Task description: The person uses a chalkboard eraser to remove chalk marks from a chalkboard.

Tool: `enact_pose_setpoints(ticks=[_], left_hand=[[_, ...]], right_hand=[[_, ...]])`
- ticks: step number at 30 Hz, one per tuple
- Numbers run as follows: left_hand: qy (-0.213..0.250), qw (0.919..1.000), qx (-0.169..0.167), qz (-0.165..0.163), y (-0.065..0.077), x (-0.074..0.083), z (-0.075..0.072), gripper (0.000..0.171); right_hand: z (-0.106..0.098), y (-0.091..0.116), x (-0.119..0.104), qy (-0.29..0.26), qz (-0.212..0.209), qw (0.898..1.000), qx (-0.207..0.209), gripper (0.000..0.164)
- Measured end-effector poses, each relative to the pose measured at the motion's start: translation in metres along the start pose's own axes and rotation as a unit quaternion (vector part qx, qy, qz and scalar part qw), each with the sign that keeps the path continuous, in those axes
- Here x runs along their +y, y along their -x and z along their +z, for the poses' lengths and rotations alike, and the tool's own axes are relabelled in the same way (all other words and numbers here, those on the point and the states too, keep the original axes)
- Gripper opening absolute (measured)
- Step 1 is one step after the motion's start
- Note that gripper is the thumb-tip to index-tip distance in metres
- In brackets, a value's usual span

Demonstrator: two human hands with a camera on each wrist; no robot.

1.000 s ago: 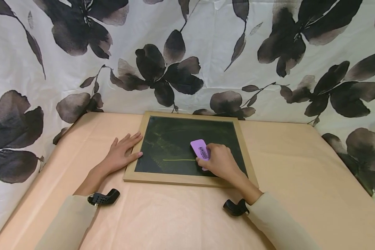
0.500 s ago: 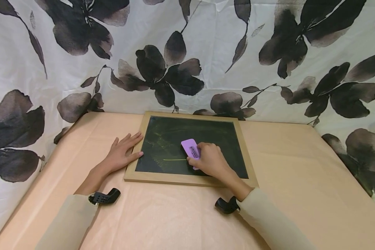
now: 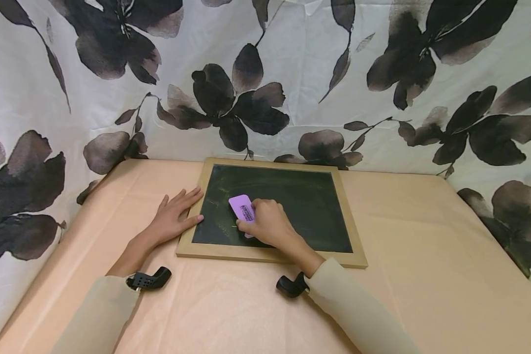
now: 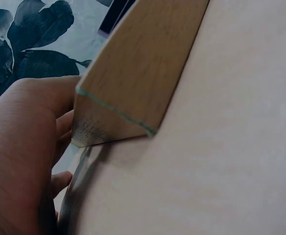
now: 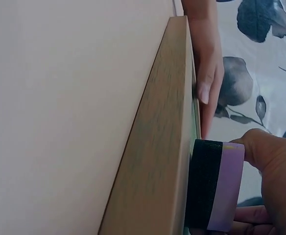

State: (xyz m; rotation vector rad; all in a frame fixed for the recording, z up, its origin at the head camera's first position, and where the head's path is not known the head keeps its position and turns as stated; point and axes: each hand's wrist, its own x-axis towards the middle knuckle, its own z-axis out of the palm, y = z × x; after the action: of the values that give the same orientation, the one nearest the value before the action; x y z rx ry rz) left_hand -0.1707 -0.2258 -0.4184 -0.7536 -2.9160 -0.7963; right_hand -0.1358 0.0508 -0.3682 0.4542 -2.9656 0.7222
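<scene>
A small chalkboard (image 3: 301, 201) in a wooden frame (image 3: 265, 254) lies on the table, with faint yellow chalk smudges on its left part. My right hand (image 3: 272, 223) grips a purple chalkboard eraser (image 3: 240, 206) by its sides, flat against the board left of its middle. In the right wrist view the eraser (image 5: 226, 186) shows a black felt layer facing the board, with thumb and fingers on opposite sides. My left hand (image 3: 172, 219) rests with spread fingers on the frame's left side, thumb reaching over it. The left wrist view shows that hand (image 4: 30, 147) beside the frame's corner (image 4: 116, 115).
A peach-coloured cloth (image 3: 425, 255) covers the table. Behind it hangs a white curtain (image 3: 309, 88) with dark flowers, reaching down to the table's back edge. Each wrist wears a black camera mount, such as the left one (image 3: 148, 279).
My right hand has slid the eraser leftward across the board. The thin yellow chalk line that was visible before no longer shows. My left hand has stayed in place.
</scene>
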Motion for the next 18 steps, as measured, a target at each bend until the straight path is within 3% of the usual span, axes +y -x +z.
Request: enact_pose_setpoints(ticks=[6,12,18], left_hand=[[0.002,1.0000,0.002,0.002,0.000,0.000,-0.001,0.070],[0.000,1.0000,0.004,0.003,0.000,0.000,-0.001,0.069],[-0.007,0.9999,0.007,0.005,0.000,0.000,0.000,0.069]], right_hand=[[0.008,-0.009,-0.014,0.009,-0.029,1.000,-0.004,0.040],[0.012,-0.013,-0.024,0.022,-0.044,0.999,-0.021,0.053],[0.014,-0.009,-0.024,0.014,-0.070,0.997,-0.022,0.053]])
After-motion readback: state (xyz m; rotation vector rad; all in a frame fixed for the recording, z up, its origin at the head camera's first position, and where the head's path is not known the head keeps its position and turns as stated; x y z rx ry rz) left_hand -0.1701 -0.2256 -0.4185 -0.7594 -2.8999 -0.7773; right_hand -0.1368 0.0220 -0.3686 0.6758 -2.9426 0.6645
